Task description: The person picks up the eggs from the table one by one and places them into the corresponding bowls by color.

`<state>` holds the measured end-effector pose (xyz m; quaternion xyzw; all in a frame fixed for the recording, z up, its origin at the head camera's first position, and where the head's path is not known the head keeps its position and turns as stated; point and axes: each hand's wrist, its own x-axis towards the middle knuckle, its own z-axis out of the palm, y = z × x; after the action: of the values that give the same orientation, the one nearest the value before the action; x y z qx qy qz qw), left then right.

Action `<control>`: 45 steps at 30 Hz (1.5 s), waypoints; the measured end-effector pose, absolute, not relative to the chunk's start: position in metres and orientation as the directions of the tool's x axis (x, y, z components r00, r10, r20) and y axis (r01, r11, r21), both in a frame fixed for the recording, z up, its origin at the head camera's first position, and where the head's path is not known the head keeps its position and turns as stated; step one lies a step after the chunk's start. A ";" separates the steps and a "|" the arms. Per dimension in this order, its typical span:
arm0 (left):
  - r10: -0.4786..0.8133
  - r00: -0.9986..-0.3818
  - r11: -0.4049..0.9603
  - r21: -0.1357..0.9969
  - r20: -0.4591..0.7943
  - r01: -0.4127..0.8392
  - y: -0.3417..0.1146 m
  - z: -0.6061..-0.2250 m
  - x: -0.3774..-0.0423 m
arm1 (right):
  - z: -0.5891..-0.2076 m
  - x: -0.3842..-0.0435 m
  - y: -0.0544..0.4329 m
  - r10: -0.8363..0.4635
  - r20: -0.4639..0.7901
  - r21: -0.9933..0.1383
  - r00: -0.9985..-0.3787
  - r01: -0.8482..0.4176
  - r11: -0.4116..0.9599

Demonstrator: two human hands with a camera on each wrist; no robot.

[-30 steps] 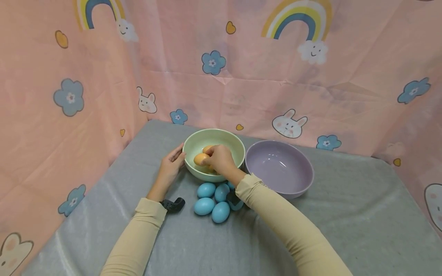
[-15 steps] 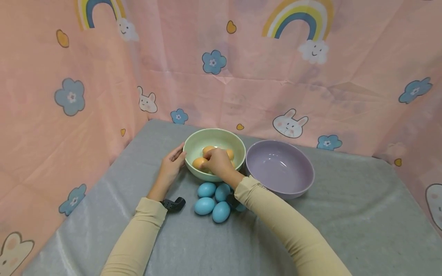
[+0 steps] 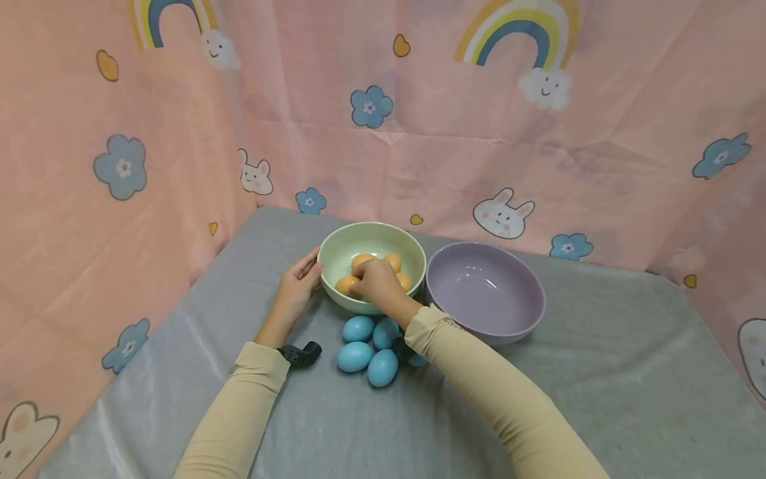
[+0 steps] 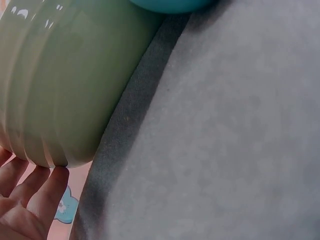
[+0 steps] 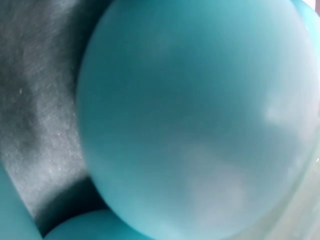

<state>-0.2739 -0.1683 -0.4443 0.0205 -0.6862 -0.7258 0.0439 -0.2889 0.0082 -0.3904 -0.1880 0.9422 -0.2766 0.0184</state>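
Note:
A pale green bowl (image 3: 335, 243) sits on the grey-covered table, holding several yellow-orange eggs (image 3: 363, 261). My left hand (image 3: 296, 283) rests its fingers against the bowl's left side; in the left wrist view the fairly straight fingers (image 4: 50, 195) touch the green wall. Inside the bowl, my right hand (image 3: 383, 283) pinches a yellow egg (image 3: 346, 286) low at the left; its fingertips are partly hidden. In front of the bowl lie several blue eggs (image 3: 355, 357), some partly covered by my right wrist. One blue egg (image 5: 195, 115) fills the right wrist view.
A purple bowl (image 3: 487, 293), with nothing in it, stands right beside the green one. The grey cloth (image 3: 622, 359) covers the table. Behind and to the left hangs a pink patterned curtain (image 3: 419, 166). A black wrist strap (image 3: 302, 355) is on the left wrist.
My right hand has lowered the yellow egg deeper into the green bowl, a little toward me. More yellow eggs show at the bowl's right. My left hand has stayed on the bowl's side.

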 end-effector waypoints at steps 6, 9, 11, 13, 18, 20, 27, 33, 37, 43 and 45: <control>-0.086 -0.996 -0.049 0.998 0.028 0.032 -0.169 -0.445 -0.274 | -0.390 -0.287 0.008 -0.363 0.060 -0.524 -0.930 -0.339 0.781; -0.092 -0.995 -0.050 0.998 0.025 0.030 -0.170 -0.445 -0.273 | -0.387 -0.286 0.010 -0.348 0.034 -0.555 -0.937 -0.307 0.773; -0.096 -0.995 -0.050 0.998 0.025 0.030 -0.169 -0.444 -0.273 | -0.385 -0.284 0.013 -0.327 0.018 -0.580 -0.945 -0.276 0.766; -0.101 -0.995 -0.048 0.998 0.025 0.030 -0.169 -0.444 -0.273 | -0.382 -0.282 0.018 -0.300 -0.005 -0.618 -0.954 -0.233 0.750; -0.099 -0.995 -0.039 0.999 0.030 0.034 -0.169 -0.444 -0.273 | -0.374 -0.273 0.034 -0.250 -0.051 -0.769 -0.967 -0.122 0.628; -0.097 -0.995 -0.038 0.999 0.029 0.033 -0.170 -0.444 -0.272 | -0.372 -0.268 0.042 -0.233 -0.065 -0.820 -0.970 -0.081 0.566; -0.076 -0.997 -0.027 0.999 0.030 0.032 -0.170 -0.444 -0.272 | -0.365 -0.244 0.070 -0.177 0.008 -0.894 -0.984 -0.086 0.439; -0.083 -0.996 -0.016 0.999 0.033 0.034 -0.170 -0.443 -0.272 | -0.358 -0.226 0.092 -0.193 -0.011 -0.922 -0.981 -0.065 0.381; -0.088 -0.996 -0.015 0.999 0.031 0.032 -0.169 -0.441 -0.271 | -0.359 -0.218 0.107 -0.191 -0.048 -0.917 -0.980 -0.032 0.397; -0.084 -0.996 -0.019 0.999 0.028 0.029 -0.168 -0.443 -0.272 | -0.364 -0.201 0.125 -0.164 -0.119 -0.911 -0.979 0.042 0.410; -0.085 -0.996 -0.016 0.999 0.026 0.027 -0.168 -0.443 -0.272 | -0.365 -0.195 0.130 -0.165 -0.130 -0.913 -0.978 0.053 0.405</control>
<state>-0.2722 -0.1684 -0.4428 0.0205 -0.7003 -0.7125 0.0394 -0.1954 0.1299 -0.3647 -0.0334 0.8320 -0.5446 0.1001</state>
